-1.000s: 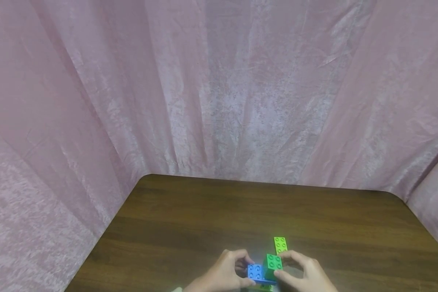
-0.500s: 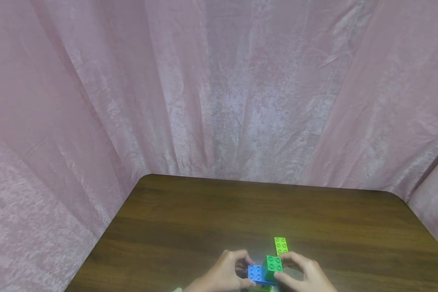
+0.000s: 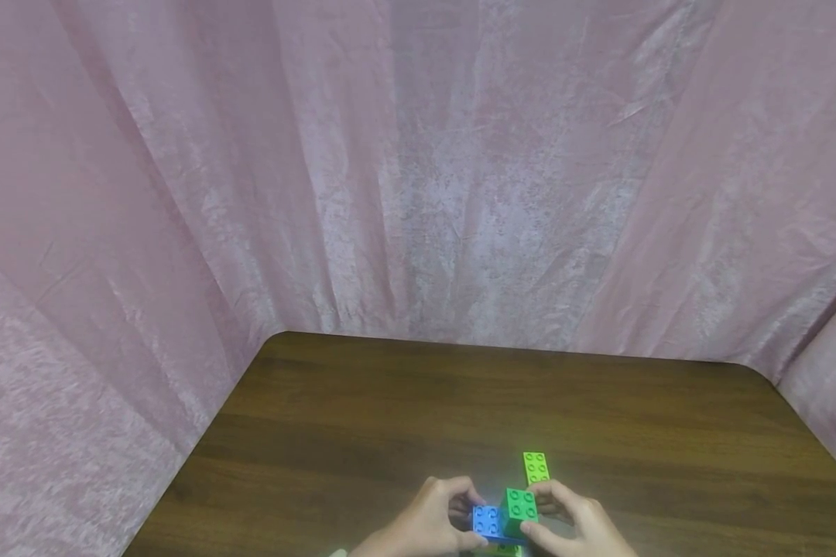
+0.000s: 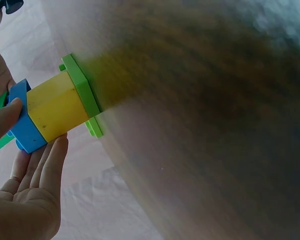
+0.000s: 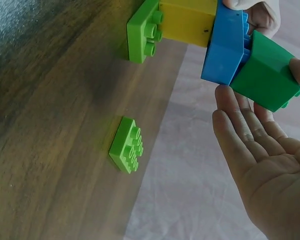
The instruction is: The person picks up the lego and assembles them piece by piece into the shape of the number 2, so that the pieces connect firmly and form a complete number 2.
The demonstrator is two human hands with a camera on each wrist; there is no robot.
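Observation:
My left hand (image 3: 432, 520) pinches a blue toy building brick (image 3: 486, 521) between thumb and fingers. Under this brick stands a yellow block (image 4: 57, 107), on a light green studded plate (image 5: 141, 35) at the table. With thumb and fingertips, my right hand (image 3: 577, 523) grips a darker green brick (image 3: 519, 506) over the right end of the blue one. In the right wrist view the green brick tilts against the blue studs, leaving a wedge-shaped gap. Four studs of the blue brick show to its left in the head view.
A second lime green plate (image 3: 535, 466) lies studs up on the brown wooden table (image 3: 390, 410), just beyond the right hand. Pink curtains (image 3: 460, 170) hang behind the table and along its sides.
The green brick and my right hand have shifted very slightly left, toward the blue brick. My left hand and the lime plate stay where they were.

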